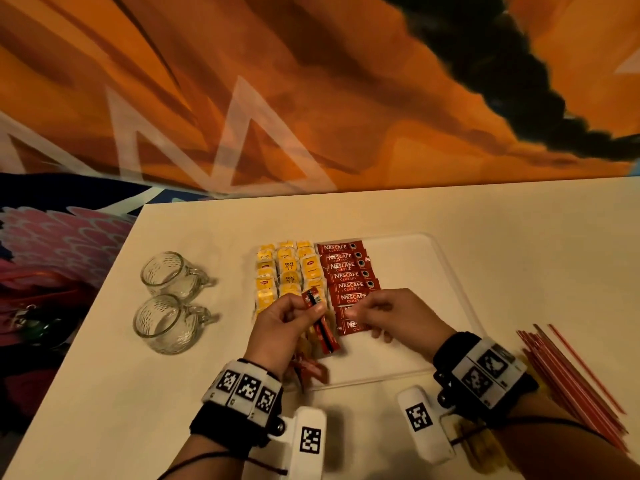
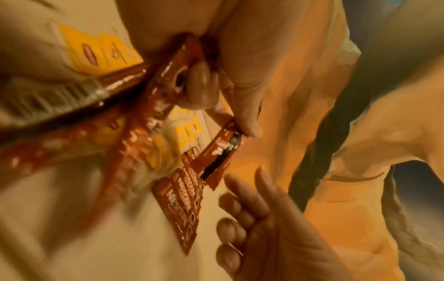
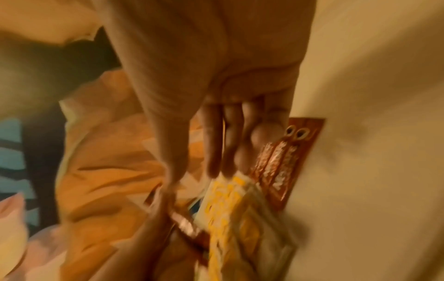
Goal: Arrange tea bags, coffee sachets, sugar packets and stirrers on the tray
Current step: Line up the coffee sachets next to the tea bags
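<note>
A clear tray (image 1: pixel 446 271) lies on the white table. Yellow tea bags (image 1: pixel 287 268) fill its left side in rows, and red Nescafe coffee sachets (image 1: pixel 346 275) form a column beside them. My left hand (image 1: pixel 294 313) hovers over the tray's near left and grips a bunch of red coffee sachets (image 1: pixel 323 334), seen close in the left wrist view (image 2: pixel 168 91). My right hand (image 1: pixel 374 310) hovers over the nearest sachets of the column with fingers straight and holds nothing (image 3: pixel 228 142). Red stirrers (image 1: pixel 568 375) lie on the table to the right of the tray.
Two glass mugs (image 1: pixel 166 271) (image 1: pixel 162 323) stand left of the tray. More red packets (image 1: pixel 308 368) lie under my left wrist at the tray's near edge. The tray's right half is bare. Orange fabric lies beyond the table's far edge.
</note>
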Tool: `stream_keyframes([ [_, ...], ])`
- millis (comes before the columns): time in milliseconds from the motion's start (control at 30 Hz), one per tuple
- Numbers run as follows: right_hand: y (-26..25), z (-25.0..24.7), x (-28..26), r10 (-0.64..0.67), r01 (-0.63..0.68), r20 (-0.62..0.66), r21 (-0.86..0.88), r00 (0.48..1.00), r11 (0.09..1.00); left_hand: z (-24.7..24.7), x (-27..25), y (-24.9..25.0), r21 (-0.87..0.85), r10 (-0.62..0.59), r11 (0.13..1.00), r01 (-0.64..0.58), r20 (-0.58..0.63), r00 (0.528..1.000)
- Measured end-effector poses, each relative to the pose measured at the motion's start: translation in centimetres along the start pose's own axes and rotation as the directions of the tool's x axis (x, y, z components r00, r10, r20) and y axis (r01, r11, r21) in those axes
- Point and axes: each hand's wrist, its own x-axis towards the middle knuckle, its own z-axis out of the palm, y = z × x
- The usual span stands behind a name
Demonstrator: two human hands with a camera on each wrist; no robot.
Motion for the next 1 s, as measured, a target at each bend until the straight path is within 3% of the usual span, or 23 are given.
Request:
stream_keyframes([
  [100,-0.8,1.2,-0.1,-0.038,0.046,0.167,-0.044,0.985,0.998,1.5,0.0,0.6,0.025,0.015,1.000,-0.015,0.004,1.000],
  [300,-0.8,1.5,-0.3,-0.103,0.097,0.143,0.044,0.984,0.994,1.6,-0.5,1.6,0.006,0.008,1.000,-0.008,0.022,1.000],
  [433,-1.5,0.7,-0.8,-0.036,-0.053,0.281,0.305,0.959,0.951,1.2,-1.4,2.7,-0.037,-0.031,0.999,0.035,0.113,0.993],
  [533,-1.9,0.3,-1.3,0.007,-0.156,0.354,0.395,0.935,0.905,1.2,-1.9,2.9,-0.059,-0.019,0.998,0.025,0.098,0.995],
  [700,-2.2,0.1,-1.6,-0.015,-0.043,0.167,0.337,0.986,0.940,1.3,-2.1,3.1,0.014,0.018,1.000,-0.017,-0.015,1.000],
  [833,-2.0,0.2,-1.8,-0.088,0.071,0.047,0.279,0.995,0.958,1.7,-2.6,3.4,-0.004,-0.001,1.000,0.001,0.013,1.000],
  [1000,-1.8,-0.1,-1.5,-0.085,0.108,-0.101,0.250,0.991,0.962,1.7,-3.0,3.5,0.006,-0.049,0.999,0.048,0.039,0.998],
])
